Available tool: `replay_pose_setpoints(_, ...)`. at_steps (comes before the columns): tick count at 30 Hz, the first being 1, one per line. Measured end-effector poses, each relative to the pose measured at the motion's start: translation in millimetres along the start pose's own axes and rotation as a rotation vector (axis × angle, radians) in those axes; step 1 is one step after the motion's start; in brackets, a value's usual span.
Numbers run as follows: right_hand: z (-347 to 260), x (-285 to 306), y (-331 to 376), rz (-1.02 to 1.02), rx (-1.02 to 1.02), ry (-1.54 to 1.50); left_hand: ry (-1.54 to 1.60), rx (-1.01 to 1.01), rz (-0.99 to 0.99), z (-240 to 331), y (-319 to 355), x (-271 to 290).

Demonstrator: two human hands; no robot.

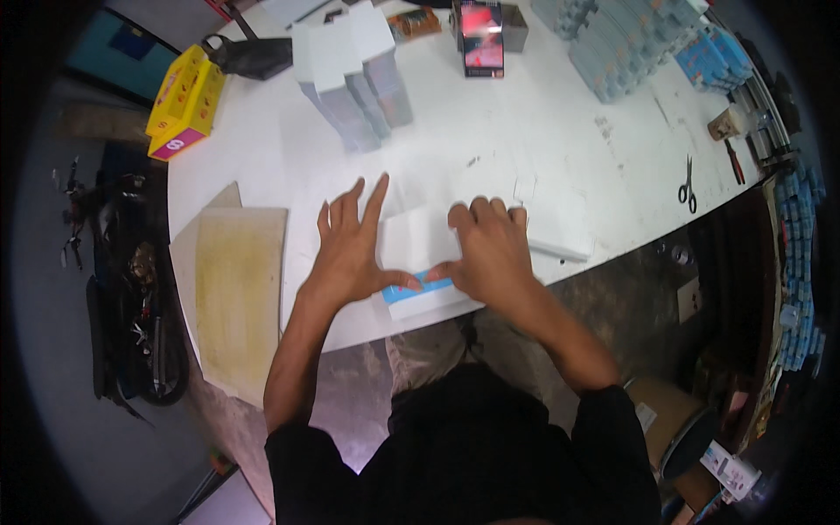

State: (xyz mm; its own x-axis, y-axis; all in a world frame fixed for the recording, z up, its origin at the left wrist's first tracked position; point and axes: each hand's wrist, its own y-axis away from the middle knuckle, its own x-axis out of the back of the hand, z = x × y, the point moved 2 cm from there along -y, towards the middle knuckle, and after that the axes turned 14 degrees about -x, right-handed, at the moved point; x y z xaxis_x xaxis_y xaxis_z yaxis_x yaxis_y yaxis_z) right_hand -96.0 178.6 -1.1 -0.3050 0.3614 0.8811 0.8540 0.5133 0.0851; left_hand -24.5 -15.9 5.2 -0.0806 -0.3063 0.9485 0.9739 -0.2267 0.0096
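Observation:
A white carton blank (415, 236) with a blue printed band (416, 287) lies near the table's front edge, between my hands. My left hand (346, 252) is open, its fingers spread up and away and its thumb pressing on the blue band. From the right, my right hand (492, 252) grips the carton's side, its fingers curled and its thumb lying on the blue band. The two thumbtips almost meet. To the right of my right hand lie flat white card sheets (560, 229), partly behind it.
Beyond the hands stand white carton stacks (350, 83). A yellow box (185, 105) sits far left, and a yellowish board (238, 289) overhangs the left edge. On the right are scissors (689, 185), red-handled pliers (734, 162) and rows of grey-blue cartons (617, 44). A black-and-red box (482, 39) stands behind.

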Motion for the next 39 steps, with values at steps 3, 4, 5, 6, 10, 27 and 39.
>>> replay_pose_setpoints(3, 4.0, -25.4, 26.3, 0.194, 0.368, 0.015, -0.047, -0.032, 0.026, 7.8, 0.1, 11.2)
replay_pose_setpoints(4, 7.0, -25.3, 34.4, 0.134, 0.402, 0.004, -0.073, -0.071, 0.036, 15.8, 1.8, 15.3)
replay_pose_setpoints(5, 10.0, -24.8, 41.9, 0.065, 0.435, -0.010, -0.069, -0.129, 0.056, 24.7, 7.3, 20.2)
replay_pose_setpoints(6, 14.8, -23.0, 47.8, -0.003, 0.466, -0.023, 0.001, -0.181, 0.143, 28.0, 10.9, 23.3)
replay_pose_setpoints(10, 96.0, -5.2, 62.9, 0.575, 0.198, -0.148, 0.173, -0.231, 0.199, 29.2, 22.5, 21.6)
replay_pose_setpoints(27, 33.5, -28.0, 54.9, 0.211, 0.562, -0.085, 0.112, -0.250, -0.115, 26.6, 4.0, -7.6)
replay_pose_setpoints(39, 5.0, -1.1, -1.5, -0.031, 0.012, 0.072, 0.300, -0.058, -0.168, -10.2, -18.4, -1.6)
